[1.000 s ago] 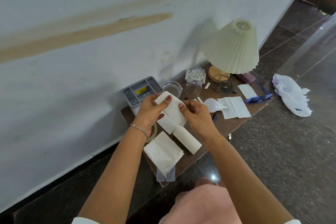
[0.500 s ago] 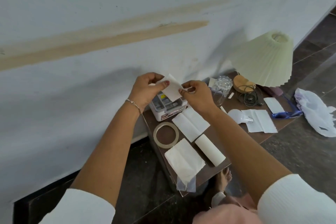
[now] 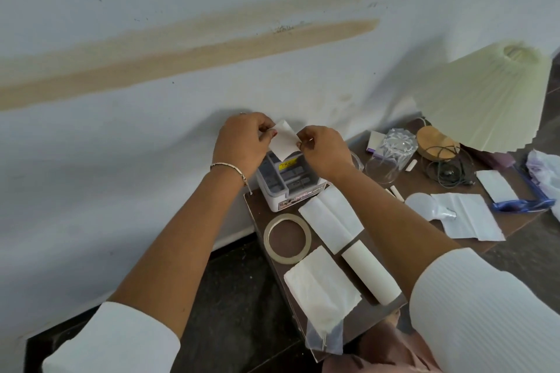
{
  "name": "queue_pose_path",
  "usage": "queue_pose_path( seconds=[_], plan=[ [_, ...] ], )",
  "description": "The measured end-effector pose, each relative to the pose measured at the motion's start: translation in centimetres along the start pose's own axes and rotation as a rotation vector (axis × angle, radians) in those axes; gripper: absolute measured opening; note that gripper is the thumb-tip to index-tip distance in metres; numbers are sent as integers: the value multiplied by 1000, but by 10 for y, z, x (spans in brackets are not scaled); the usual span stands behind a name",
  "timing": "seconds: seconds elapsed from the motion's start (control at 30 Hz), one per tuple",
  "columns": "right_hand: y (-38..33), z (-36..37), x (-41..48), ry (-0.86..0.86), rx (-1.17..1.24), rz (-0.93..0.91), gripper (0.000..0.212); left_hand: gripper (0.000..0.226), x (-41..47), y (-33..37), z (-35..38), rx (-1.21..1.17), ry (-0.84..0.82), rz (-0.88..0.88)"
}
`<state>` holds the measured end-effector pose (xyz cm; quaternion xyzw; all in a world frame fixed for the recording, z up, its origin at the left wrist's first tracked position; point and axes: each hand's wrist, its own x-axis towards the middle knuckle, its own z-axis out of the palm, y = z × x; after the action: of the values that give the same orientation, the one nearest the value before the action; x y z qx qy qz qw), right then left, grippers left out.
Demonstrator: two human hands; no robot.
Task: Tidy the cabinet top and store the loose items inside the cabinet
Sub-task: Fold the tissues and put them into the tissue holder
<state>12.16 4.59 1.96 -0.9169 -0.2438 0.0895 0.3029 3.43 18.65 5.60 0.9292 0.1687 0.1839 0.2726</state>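
Note:
My left hand (image 3: pixel 242 142) and my right hand (image 3: pixel 322 151) pinch the two sides of a small white paper (image 3: pixel 283 140), held up above a grey compartment box (image 3: pixel 286 180) at the cabinet top's back left corner. On the brown cabinet top (image 3: pixel 375 221) lie a folded white sheet (image 3: pixel 331 218), a tape ring (image 3: pixel 287 238), a white paper roll (image 3: pixel 371 271), a tissue (image 3: pixel 321 285) partly in a clear bag, a light bulb (image 3: pixel 424 206) and another white sheet (image 3: pixel 471 215).
A clear glass (image 3: pixel 388 157) stands right of the box. Further right are a lamp with a pleated cream shade (image 3: pixel 488 97), its cord (image 3: pixel 448 168), a white card (image 3: pixel 497 185), blue glasses (image 3: pixel 524 203) and a plastic bag (image 3: pixel 545 172). The wall runs just behind the cabinet.
Both hands lifted the small white paper up off the cabinet top to above the grey box. The view swung left, so the lamp now sits at the right edge.

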Motion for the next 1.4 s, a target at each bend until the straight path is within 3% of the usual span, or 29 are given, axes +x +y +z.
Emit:
queue_pose_path(
  seconds=[0.47,0.77,0.9,1.03,1.17,1.3,1.4],
  plan=[
    [12,12,17,-8,-295,-78,24,20,6,3,14,163,-37,142],
    [18,9,11,16,-121,-20,29,30,10,3,30,251,-187,114],
    [21,6,-4,90,20,-5,24,31,-2,5,24,215,-93,132],
    [32,0,-35,203,202,42,19,15,-25,14,24,112,-6,81],
    [58,-4,-76,286,223,138,20,8,-51,24,39,26,-100,14],
    [80,4,-117,308,163,220,39,7,-84,28,64,-33,-217,47],
    [90,14,-134,230,-17,182,36,22,-103,25,83,18,-324,21]
  ],
)
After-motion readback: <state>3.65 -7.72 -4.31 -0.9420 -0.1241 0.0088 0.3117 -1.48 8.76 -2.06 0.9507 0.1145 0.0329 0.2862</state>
